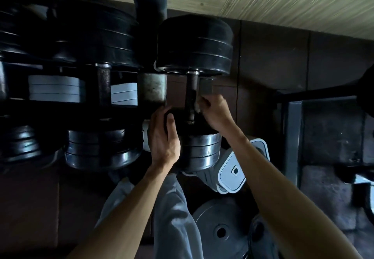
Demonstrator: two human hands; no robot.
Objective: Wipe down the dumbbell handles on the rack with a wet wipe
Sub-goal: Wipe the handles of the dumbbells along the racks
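A black dumbbell lies on the rack in front of me, its dark handle [191,94] running between a far weight stack [194,44] and a near stack [200,149]. My right hand [215,111] pinches a small pale wet wipe [197,107] against the right side of that handle, near its lower end. My left hand [164,137] rests on the left side of the near weight stack, fingers curved around its edge. A second dumbbell's rusty handle [103,85] shows to the left.
More dumbbells [97,149] fill the rack to the left, with a thick metal rack post [152,90] between them. A wet wipe pack [232,174] sits below the dumbbell on my grey-trousered leg. Weight plates [220,226] lie on the floor; a dark frame [291,133] stands right.
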